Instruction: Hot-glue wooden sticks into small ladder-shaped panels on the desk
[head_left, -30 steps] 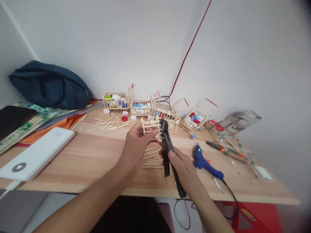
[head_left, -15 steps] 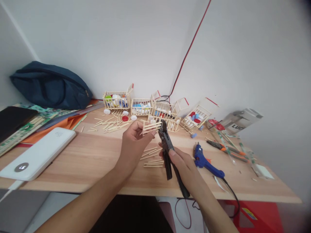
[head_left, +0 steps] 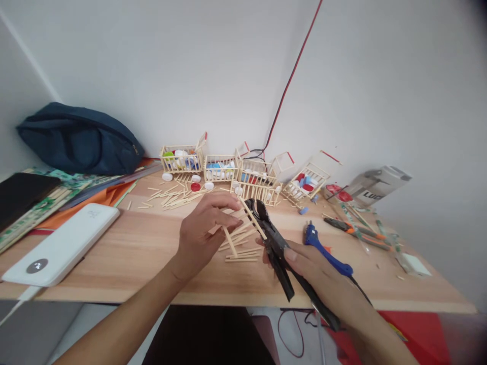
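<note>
Between the thumb and fingers of my left hand (head_left: 205, 228) is a small frame of thin wooden sticks (head_left: 254, 223), tilted over the table. My right hand (head_left: 315, 268) is wrapped round a pair of black cutting pliers (head_left: 279, 246). The head of the pliers lies just beside the frame; whether its jaws touch a stick I cannot tell. Under the frame, several cut sticks (head_left: 243, 256) lie on the wooden table (head_left: 152, 258). Behind my hands stand small stick carts (head_left: 182, 162) filled with coloured bottle caps.
A blue glue gun (head_left: 325, 253) and orange-handled pliers (head_left: 357, 233) lie to the right. On the left are a white power bank (head_left: 64, 243) and a dark blue bag (head_left: 81, 139). More sticks (head_left: 171, 195) are scattered before the carts, and a carton (head_left: 380, 187) leans back right.
The stick frame has turned and tipped downward in my left hand. My right hand has moved right and towards me with the pliers, which now lie more slanted.
</note>
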Demonstrator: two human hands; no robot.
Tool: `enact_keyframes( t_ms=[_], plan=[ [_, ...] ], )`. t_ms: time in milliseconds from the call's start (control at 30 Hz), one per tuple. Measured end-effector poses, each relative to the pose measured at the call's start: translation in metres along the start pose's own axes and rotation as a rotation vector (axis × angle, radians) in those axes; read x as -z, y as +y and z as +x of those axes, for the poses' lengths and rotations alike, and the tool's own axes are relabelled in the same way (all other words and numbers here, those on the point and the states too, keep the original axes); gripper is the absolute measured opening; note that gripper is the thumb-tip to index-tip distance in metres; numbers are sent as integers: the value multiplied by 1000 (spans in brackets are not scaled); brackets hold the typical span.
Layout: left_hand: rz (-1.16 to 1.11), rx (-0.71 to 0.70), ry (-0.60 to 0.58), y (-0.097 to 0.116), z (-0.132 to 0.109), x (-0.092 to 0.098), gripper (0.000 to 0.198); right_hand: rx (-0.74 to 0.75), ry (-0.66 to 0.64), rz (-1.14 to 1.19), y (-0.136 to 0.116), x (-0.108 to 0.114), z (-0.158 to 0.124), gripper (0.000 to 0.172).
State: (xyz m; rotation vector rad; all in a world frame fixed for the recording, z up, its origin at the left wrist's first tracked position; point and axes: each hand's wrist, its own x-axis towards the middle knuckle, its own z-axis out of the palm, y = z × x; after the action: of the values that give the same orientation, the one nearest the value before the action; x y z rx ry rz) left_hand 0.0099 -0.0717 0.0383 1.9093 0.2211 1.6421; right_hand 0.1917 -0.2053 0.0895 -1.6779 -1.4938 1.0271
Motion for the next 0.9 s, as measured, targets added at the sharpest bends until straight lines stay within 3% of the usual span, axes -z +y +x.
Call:
enact_keyframes(
  t_ms=[233,467,567,667,800,900],
  plan=[
    [249,-248,-110,-2,-2,2,26,-21,-31,-66,1,8,-9,49],
    [339,-276,-117,0,-5,3,25,-10,-50,-165,3,9,-10,45],
    [280,-220,-78,-1,-8,2,27,33,-15,-220,6,5,-8,40],
    [107,1,27,1,-12,-1,22,128,116,-328,14,-1,0,34],
    [-312,575,271,3,-12,-7,14,268,358,-540,32,-6,12,48],
    [-714,982,343,1,-11,-11,19,368,426,-655,42,-7,19,54]
  ],
)
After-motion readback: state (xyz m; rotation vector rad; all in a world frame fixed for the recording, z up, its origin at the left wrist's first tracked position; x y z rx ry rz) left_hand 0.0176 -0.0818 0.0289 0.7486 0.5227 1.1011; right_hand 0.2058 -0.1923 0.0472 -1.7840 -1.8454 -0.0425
